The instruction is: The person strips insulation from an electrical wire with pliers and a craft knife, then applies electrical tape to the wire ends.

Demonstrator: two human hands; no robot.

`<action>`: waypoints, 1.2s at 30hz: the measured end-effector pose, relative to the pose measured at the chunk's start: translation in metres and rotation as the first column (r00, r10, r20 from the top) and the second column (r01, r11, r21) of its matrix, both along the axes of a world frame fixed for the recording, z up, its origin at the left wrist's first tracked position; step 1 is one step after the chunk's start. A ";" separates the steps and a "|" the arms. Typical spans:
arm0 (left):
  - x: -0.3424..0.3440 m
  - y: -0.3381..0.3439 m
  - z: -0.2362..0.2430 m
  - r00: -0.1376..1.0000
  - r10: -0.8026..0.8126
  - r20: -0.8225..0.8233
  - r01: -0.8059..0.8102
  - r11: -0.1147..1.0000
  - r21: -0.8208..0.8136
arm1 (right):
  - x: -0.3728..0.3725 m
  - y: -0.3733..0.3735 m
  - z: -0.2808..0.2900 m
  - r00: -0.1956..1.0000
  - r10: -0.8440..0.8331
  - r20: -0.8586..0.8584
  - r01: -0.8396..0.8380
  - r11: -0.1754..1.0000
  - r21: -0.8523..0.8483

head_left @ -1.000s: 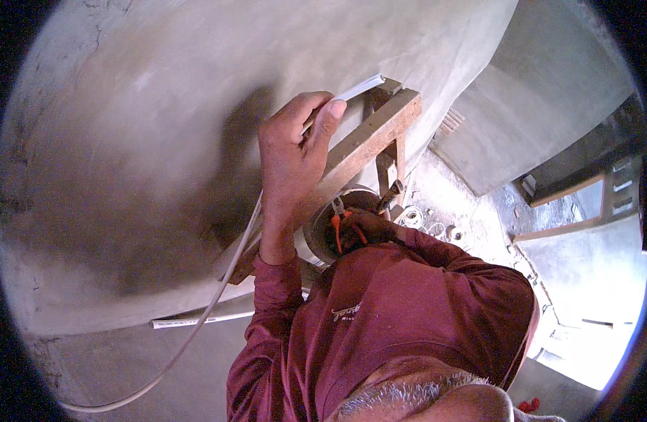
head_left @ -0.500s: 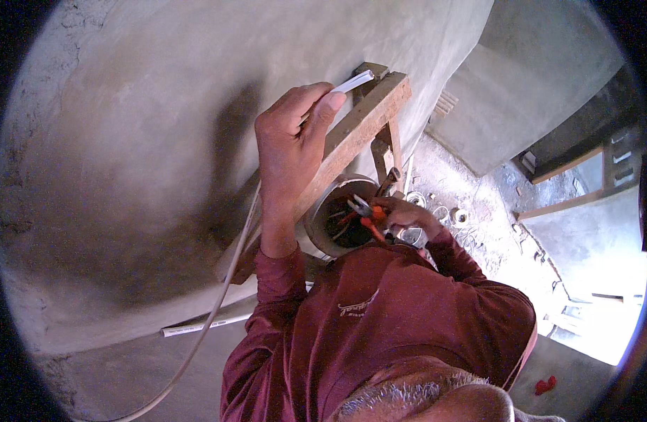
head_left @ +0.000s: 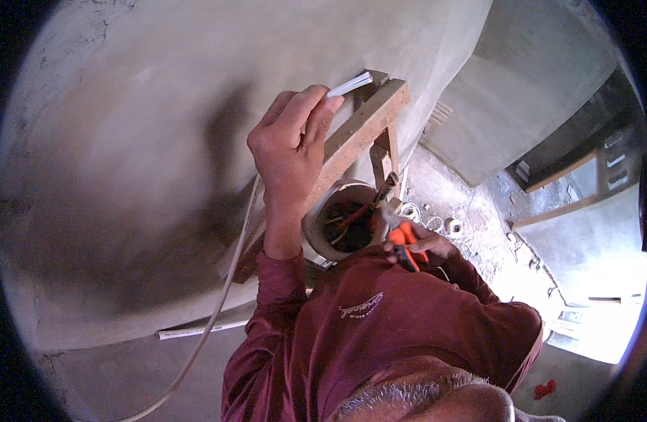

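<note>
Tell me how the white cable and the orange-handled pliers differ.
Colour: the white cable is pale throughout, while the orange-handled pliers show orange and black on their handles.
Shape: the cable is long, thin and curving; the pliers are short and two-handled.
Place: the cable's end sticks out of the left hand, higher in the view; the pliers sit lower, in the right hand.
Shared: each is held in one bare hand.

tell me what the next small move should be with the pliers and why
I'd probably raise the right hand to bring the orange-handled pliers toward the cable's free end. The left hand grips the white cable with that end sticking out past the fingers, while the pliers are beside the bucket, well apart from it.
</note>
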State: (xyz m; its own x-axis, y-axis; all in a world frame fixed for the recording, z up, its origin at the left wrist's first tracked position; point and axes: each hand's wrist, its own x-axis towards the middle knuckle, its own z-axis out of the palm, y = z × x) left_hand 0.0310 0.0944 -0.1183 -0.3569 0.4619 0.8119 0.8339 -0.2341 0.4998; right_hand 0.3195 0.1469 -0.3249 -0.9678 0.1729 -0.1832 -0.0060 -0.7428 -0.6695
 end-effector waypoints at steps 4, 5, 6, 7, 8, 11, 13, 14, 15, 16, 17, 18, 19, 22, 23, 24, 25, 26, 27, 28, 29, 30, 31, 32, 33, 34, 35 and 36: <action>0.000 -0.002 -0.002 0.998 0.007 -0.064 -0.006 1.000 0.026 | 0.040 0.032 -0.026 0.997 -0.070 -0.018 0.068 0.992 -0.105; 0.000 0.000 -0.003 0.995 0.026 -0.094 -0.026 1.000 0.000 | 0.051 0.035 -0.035 0.981 -0.132 0.143 0.110 0.983 0.149; -0.001 0.004 -0.006 0.996 0.028 -0.087 -0.029 1.000 -0.009 | 0.057 0.041 -0.032 0.928 -0.252 0.273 0.124 0.903 0.412; 0.001 0.007 -0.008 0.997 0.013 -0.076 -0.014 1.000 -0.012 | 0.063 0.053 -0.041 0.907 -0.297 0.298 -0.025 0.669 0.743; 0.000 0.004 -0.010 0.999 0.020 -0.044 -0.022 0.999 -0.045 | 0.051 0.050 0.001 0.821 -0.338 0.459 -0.186 0.603 0.776; 0.012 0.003 -0.008 0.995 -0.066 0.072 0.072 0.994 -0.083 | 0.062 0.052 -0.044 0.640 -0.644 0.419 -0.164 0.418 0.894; 0.014 0.005 -0.007 0.983 -0.101 0.156 0.117 0.988 -0.100 | 0.060 0.048 -0.042 0.585 -0.662 0.468 -0.062 0.539 0.840; 0.012 0.009 -0.007 0.985 -0.131 0.112 0.141 0.987 -0.083 | 0.059 0.051 -0.038 0.588 -0.656 0.473 -0.009 0.579 0.815; 0.014 0.013 -0.007 0.984 -0.160 0.075 0.166 0.982 -0.089 | 0.058 0.050 -0.043 0.665 -0.641 0.383 0.160 0.623 0.766; 0.016 0.015 -0.004 0.984 -0.167 0.062 0.172 0.981 -0.091 | 0.056 0.050 -0.046 0.723 -0.633 0.277 0.315 0.658 0.683; 0.020 0.017 0.002 0.982 -0.182 0.046 0.186 0.975 -0.123 | 0.053 0.052 -0.048 0.722 -0.638 0.267 0.328 0.656 0.680; 0.022 0.017 0.005 0.982 -0.185 0.032 0.188 0.970 -0.157 | 0.040 0.053 -0.039 0.746 -0.651 0.143 0.462 0.660 0.593; 0.024 0.019 0.006 0.983 -0.182 0.028 0.184 0.970 -0.161 | 0.029 0.053 -0.027 0.744 -0.668 0.023 0.576 0.659 0.484; 0.030 0.022 0.018 0.979 -0.196 -0.049 0.189 0.974 -0.123 | -0.001 0.055 0.038 0.735 -0.670 -0.107 0.627 0.610 0.484; 0.038 0.026 0.025 0.979 -0.195 -0.062 0.187 0.976 -0.114 | -0.005 0.057 0.056 0.732 -0.674 -0.106 0.632 0.612 0.475; 0.045 0.031 0.030 0.978 -0.195 -0.070 0.187 0.977 -0.105 | -0.008 0.059 0.072 0.685 -0.696 -0.215 0.678 0.501 0.538; 0.052 0.034 0.039 0.975 -0.193 -0.114 0.188 0.981 -0.048 | -0.011 0.062 0.090 0.643 -0.694 -0.325 0.714 0.389 0.582; 0.055 0.034 0.046 0.977 -0.176 -0.120 0.170 0.984 -0.059 | -0.018 0.067 0.104 0.653 -0.685 -0.323 0.711 0.408 0.572; 0.058 0.037 0.051 0.974 -0.145 -0.174 0.142 0.989 -0.029 | -0.025 0.073 0.116 0.602 -0.685 -0.411 0.703 0.210 0.680; 0.060 0.037 0.056 0.968 -0.108 -0.225 0.109 0.994 -0.007 | -0.030 0.079 0.122 0.563 -0.662 -0.495 0.666 0.009 0.746; 0.065 0.042 0.062 0.957 -0.104 -0.271 0.119 0.992 0.040 | -0.034 0.088 0.123 0.542 -0.645 -0.538 0.665 -0.062 0.744; 0.070 0.046 0.065 0.958 -0.086 -0.273 0.093 0.996 0.010 | -0.040 0.095 0.123 0.523 -0.625 -0.580 0.666 -0.125 0.735; 0.073 0.049 0.070 0.962 -0.086 -0.260 0.102 0.994 0.049 | -0.047 0.096 0.134 0.516 -0.550 -0.657 0.694 -0.180 0.697; 0.076 0.048 0.071 0.965 -0.089 -0.247 0.113 0.990 0.086 | -0.052 0.090 0.144 0.501 -0.542 -0.675 0.761 -0.095 0.641; 0.077 0.049 0.071 0.964 -0.068 -0.257 0.088 0.994 0.070 | -0.055 0.088 0.153 0.498 -0.538 -0.680 0.760 -0.107 0.641; 0.080 0.052 0.073 0.963 -0.070 -0.259 0.096 0.992 0.088 | -0.055 0.088 0.160 0.489 -0.533 -0.690 0.757 -0.134 0.640; 0.081 0.055 0.074 0.963 -0.074 -0.260 0.104 0.989 0.106 | -0.058 0.088 0.162 0.487 -0.532 -0.692 0.766 -0.119 0.631; 0.080 0.056 0.074 0.961 -0.065 -0.267 0.094 0.991 0.097 | -0.060 0.088 0.163 0.479 -0.524 -0.704 0.749 -0.175 0.639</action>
